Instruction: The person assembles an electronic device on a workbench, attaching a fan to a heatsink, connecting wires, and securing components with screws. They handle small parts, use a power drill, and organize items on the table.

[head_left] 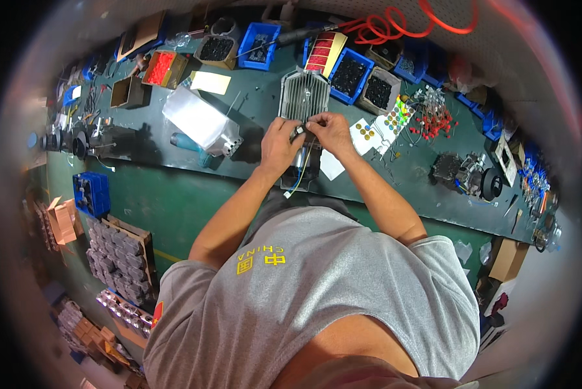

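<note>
Hands are meeting over a grey finned metal housing point(302, 97): left hand point(279, 144) and right hand point(330, 129) are both pinching a small dark part point(299, 132) with trailing wires point(297, 176).

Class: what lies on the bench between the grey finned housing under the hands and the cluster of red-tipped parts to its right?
Head view: white sheets dotted with small discs lie between grey finned housing and red-tipped parts.

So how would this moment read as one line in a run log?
left hand: on small part | right hand: pinching wires | under hands: grey finned housing | surface: green bench
</note>
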`<state>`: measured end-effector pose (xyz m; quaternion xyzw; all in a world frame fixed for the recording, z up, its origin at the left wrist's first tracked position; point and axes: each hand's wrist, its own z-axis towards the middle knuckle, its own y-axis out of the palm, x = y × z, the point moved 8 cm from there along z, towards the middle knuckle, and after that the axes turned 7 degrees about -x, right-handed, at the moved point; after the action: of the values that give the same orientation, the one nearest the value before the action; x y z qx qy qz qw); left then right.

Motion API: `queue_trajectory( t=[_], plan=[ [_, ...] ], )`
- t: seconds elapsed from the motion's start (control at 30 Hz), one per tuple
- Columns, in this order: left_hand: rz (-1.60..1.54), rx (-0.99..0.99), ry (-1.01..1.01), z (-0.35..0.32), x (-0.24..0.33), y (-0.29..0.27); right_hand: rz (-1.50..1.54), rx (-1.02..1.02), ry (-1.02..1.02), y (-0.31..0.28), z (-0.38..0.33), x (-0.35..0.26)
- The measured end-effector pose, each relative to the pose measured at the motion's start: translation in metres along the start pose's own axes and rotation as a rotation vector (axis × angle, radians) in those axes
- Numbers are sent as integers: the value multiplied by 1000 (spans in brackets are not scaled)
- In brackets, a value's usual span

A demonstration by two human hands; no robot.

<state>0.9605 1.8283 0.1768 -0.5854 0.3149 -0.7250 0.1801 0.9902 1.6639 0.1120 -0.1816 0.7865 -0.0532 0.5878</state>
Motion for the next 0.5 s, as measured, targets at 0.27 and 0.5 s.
queue_trajectory(
  t=[0.27, 0.5],
  plan=[
    [-78, -6, -116, -12, -23, 2, -75, 50, 13, -1, -7, -9],
    [-31, -7, 20, -19, -13, -6, -182, 119, 11, -3, -14, -27]
  ],
)
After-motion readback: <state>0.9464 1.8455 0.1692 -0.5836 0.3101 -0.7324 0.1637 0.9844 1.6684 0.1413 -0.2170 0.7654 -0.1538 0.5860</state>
